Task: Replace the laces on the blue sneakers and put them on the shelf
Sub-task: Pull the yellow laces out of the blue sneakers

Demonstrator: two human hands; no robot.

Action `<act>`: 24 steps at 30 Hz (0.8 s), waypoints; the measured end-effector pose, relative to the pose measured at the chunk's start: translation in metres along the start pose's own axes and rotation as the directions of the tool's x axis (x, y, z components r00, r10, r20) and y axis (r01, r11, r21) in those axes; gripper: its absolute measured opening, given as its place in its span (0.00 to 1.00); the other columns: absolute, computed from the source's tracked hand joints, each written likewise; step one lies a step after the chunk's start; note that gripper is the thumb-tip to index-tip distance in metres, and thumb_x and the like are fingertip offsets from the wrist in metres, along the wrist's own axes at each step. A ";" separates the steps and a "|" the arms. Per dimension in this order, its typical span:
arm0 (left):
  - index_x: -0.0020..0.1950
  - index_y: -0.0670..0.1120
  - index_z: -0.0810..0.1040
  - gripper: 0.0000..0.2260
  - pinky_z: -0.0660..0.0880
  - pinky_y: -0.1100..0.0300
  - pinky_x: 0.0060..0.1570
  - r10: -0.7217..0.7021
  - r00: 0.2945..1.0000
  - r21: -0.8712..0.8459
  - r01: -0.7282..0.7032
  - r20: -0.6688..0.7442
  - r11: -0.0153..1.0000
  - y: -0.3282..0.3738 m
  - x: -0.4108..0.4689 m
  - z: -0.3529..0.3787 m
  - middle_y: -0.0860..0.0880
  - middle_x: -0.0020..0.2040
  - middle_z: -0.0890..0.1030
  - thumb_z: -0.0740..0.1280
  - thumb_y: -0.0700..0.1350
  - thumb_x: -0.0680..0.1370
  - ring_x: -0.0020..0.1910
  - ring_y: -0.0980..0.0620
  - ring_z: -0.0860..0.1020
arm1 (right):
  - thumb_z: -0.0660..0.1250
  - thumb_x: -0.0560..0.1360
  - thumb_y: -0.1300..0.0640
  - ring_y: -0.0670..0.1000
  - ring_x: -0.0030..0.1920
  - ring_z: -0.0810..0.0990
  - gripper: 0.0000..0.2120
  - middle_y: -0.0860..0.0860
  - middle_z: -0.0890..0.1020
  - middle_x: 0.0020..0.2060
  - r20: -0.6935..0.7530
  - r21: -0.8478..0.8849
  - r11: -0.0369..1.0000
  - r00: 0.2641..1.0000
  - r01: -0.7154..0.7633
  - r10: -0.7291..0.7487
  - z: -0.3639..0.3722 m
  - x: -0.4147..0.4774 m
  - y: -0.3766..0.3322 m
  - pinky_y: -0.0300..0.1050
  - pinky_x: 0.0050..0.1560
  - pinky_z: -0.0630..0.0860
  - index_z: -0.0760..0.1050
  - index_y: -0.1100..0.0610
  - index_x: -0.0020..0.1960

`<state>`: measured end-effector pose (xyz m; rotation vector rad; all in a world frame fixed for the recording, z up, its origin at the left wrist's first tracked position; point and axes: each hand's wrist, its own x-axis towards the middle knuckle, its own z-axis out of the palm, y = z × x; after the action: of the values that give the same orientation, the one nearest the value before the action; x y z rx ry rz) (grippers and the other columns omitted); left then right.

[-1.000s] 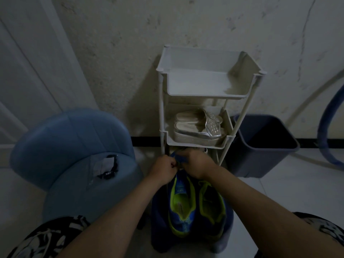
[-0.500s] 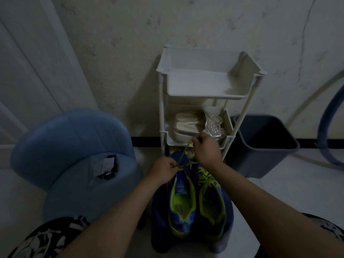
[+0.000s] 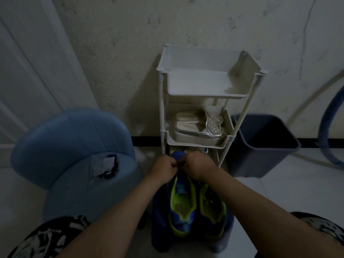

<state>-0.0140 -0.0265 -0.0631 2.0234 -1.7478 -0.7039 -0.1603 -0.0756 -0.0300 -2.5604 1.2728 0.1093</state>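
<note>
Two blue sneakers with lime-green lining stand side by side on a dark blue stool (image 3: 158, 226) in front of me. The left sneaker (image 3: 181, 205) has its toe under my hands; the right sneaker (image 3: 212, 207) lies beside it. My left hand (image 3: 163, 169) and my right hand (image 3: 199, 167) meet knuckle to knuckle over the left sneaker's toe end, fingers curled, pinching its lace, which is mostly hidden by the fingers. The white three-tier shelf (image 3: 204, 94) stands just beyond, against the wall.
Silver sandals (image 3: 199, 127) fill the shelf's middle tier; the top tier holds nothing. A light-blue chair (image 3: 74, 146) with a small dark item and paper stands at left. A dark bin (image 3: 264, 144) sits right of the shelf, a blue hose (image 3: 323, 127) farther right.
My right hand had drawn the green lace up toward the shelf; it has come back down to meet my left hand at the sneaker's toe.
</note>
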 end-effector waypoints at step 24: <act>0.58 0.47 0.83 0.14 0.70 0.60 0.49 0.123 0.992 0.189 -0.125 0.023 0.974 0.015 0.000 -0.008 0.43 0.58 0.75 0.66 0.41 0.74 0.56 0.43 0.77 | 0.64 0.78 0.53 0.56 0.57 0.80 0.14 0.56 0.81 0.58 0.052 -0.033 0.988 0.986 -0.154 0.156 0.004 0.003 0.017 0.48 0.54 0.76 0.76 0.54 0.62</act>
<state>-0.0217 -0.0289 -0.0482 2.0103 -1.9955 -0.5270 -0.1714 -0.0861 -0.0379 -2.4609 1.4583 0.2283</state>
